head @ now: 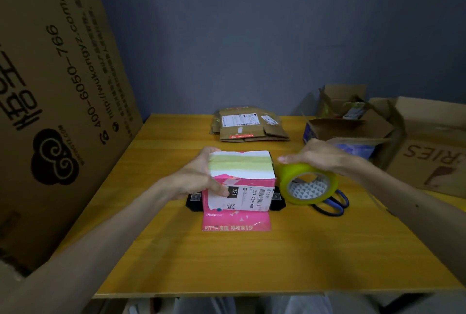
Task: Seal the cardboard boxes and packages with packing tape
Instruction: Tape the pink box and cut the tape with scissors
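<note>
Left hand [201, 177] is gripping the pink-and-white cardboard box [242, 182] in the middle of the yellow surface [227, 258], thumb curled onto its labelled front. Right hand [317, 154] is clutching the glossy yellow tape roll [309, 185] just beside it (blue-handled scissors [332, 204] peeking out behind). Open cardboard boxes [353, 122] are sitting far right, contents unclear.

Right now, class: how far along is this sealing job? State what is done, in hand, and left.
Done: tape bands cross the top of the pink box. In hand: the left hand holds that box; the right hand grips the tape roll beside it. Left: likely the flat brown packages behind and the open boxes at right.
</note>
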